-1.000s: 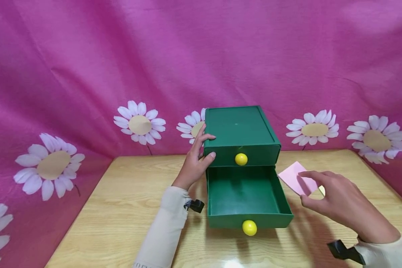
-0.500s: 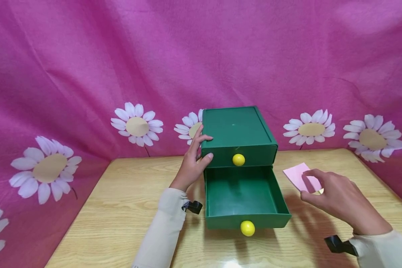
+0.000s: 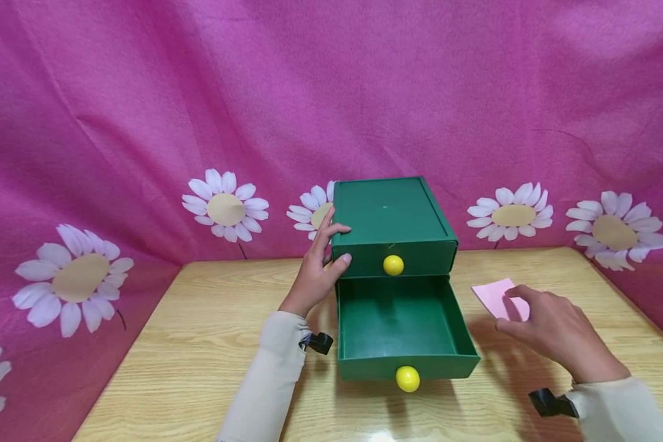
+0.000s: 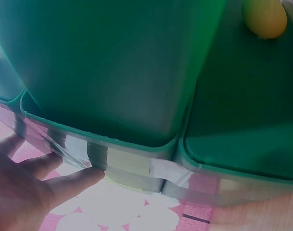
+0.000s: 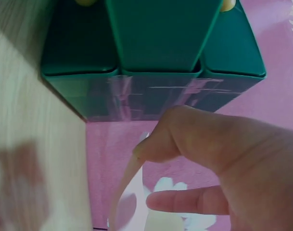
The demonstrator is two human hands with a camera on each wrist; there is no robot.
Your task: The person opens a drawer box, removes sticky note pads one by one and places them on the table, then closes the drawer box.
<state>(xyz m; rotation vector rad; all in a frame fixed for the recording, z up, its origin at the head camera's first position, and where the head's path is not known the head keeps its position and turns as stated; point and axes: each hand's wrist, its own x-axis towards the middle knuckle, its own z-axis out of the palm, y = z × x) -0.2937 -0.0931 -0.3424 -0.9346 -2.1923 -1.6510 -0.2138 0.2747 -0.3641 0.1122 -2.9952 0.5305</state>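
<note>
One green drawer cabinet (image 3: 392,209) on one bench (image 3: 210,344): three drawers (image 3: 400,331) in it, three yellow knobs (image 3: 407,379) on those. One pink paper square (image 3: 493,299) to its right. Six printed daisies (image 3: 225,209), four left of the cabinet, two right. Two black wrist clips (image 3: 323,343).

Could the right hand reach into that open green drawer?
Probably yes: the right hand, pinching a pink sticky note, is beside the open green drawer, and only its low side wall stands between.

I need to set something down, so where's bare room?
Left of the left sleeve, table lies bare to the flowered curtain. The open drawer looks bare inside too. Right of it is crowded: the right hand pinches pink paper.
</note>
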